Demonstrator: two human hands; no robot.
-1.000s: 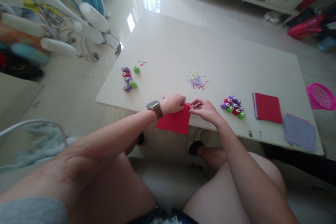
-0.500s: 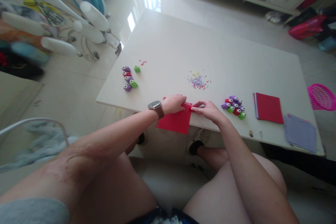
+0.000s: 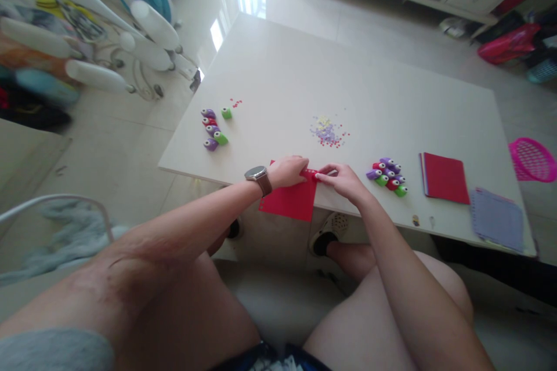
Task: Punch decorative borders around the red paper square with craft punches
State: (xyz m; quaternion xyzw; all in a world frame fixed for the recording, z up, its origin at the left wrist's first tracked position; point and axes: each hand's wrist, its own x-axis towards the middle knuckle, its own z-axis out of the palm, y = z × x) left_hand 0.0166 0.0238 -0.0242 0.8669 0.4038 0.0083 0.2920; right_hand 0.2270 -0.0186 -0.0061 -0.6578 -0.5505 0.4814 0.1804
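Note:
A red paper sheet (image 3: 290, 201) hangs over the near edge of the white table (image 3: 339, 75). My left hand (image 3: 288, 171), with a watch on its wrist, lies closed on the sheet's top edge and holds it down. My right hand (image 3: 343, 179) is closed on a small red paper punch (image 3: 311, 174) set at the sheet's top right corner. A scatter of tiny punched confetti (image 3: 326, 131) lies just beyond my hands.
A cluster of small purple, green and red punches (image 3: 388, 177) sits right of my hands, another cluster (image 3: 213, 129) at the left. A red paper stack (image 3: 444, 177) and purple paper stack (image 3: 496, 218) lie at right. A pink basket (image 3: 532, 159) stands off the table's right.
My right hand has closed down over the red punch at the sheet's corner, covering it more than before. My left hand has stayed on the sheet.

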